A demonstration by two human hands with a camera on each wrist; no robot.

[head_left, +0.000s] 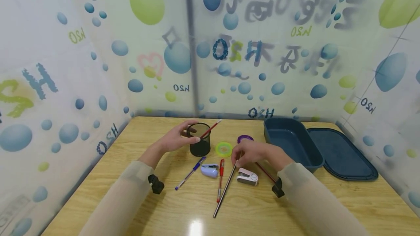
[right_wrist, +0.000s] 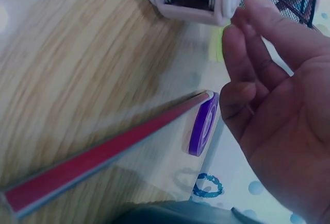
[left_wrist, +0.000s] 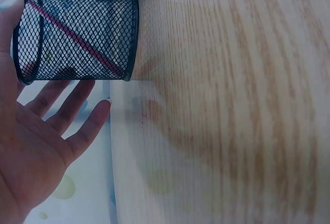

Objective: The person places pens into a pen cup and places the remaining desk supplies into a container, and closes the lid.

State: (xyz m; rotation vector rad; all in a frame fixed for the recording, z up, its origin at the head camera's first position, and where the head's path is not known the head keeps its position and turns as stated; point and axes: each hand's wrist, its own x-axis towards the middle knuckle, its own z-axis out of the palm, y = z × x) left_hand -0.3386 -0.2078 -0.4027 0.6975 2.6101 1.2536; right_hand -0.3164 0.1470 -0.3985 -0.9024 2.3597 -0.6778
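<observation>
My left hand [head_left: 178, 137] holds a black mesh pen cup [head_left: 201, 149] near its rim, thumb on the near side and some fingers behind. The cup stands upright, and a red pencil [head_left: 212, 128] leans inside it. In the left wrist view the ring and little fingers are spread away from the mesh. With thumb and fingertips, my right hand [head_left: 252, 152] pinches the far end of a dark, shiny pencil [head_left: 225, 189], which slants toward the front edge. A white-and-pink stapler [head_left: 247, 177] sits just below that hand. Under the right forearm lies another red pencil [right_wrist: 113, 152].
Between the hands lie a blue pen [head_left: 190, 174], a lavender stapler [head_left: 210, 170] and a red pen [head_left: 220, 181]. Behind are a yellow-green disc [head_left: 224, 149] and a purple roll [right_wrist: 203, 126]. A dark blue bin [head_left: 290, 145] and its lid [head_left: 344, 156] stand at the right.
</observation>
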